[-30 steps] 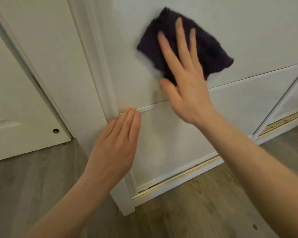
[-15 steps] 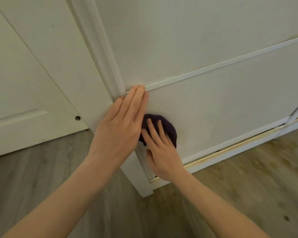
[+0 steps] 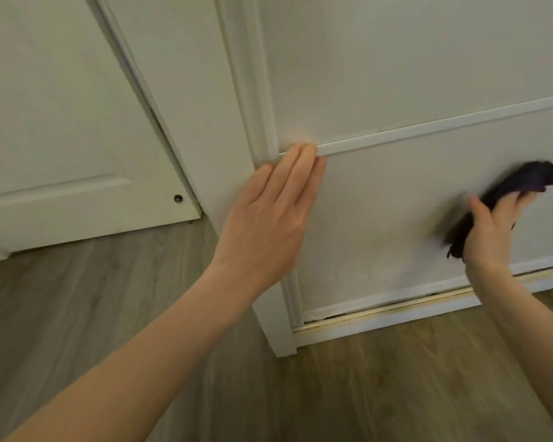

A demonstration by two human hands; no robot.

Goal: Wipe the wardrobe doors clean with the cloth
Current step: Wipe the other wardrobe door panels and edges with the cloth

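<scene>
The white wardrobe door (image 3: 396, 224) fills the upper right, with a thin horizontal trim strip (image 3: 428, 130) across it. A dark purple cloth (image 3: 524, 183) lies against the lower panel near the right edge, blurred by motion. My right hand (image 3: 492, 231) grips it, thumb on one side and fingers curled over the other, and holds it to the panel. Flat on the door's left edge, my left hand (image 3: 268, 224) has straight fingers whose tips reach the end of the trim strip.
A white upright frame post (image 3: 246, 90) borders the wardrobe door on the left. Further left stands a white room door (image 3: 61, 122) with a small dark hole near its bottom corner. The sliding track (image 3: 380, 315) runs along the grey-brown wood floor (image 3: 396, 387).
My right hand swept the cloth from the upper panel down beside my left hand, then right across the lower panel. The left hand stayed flat on the door edge.
</scene>
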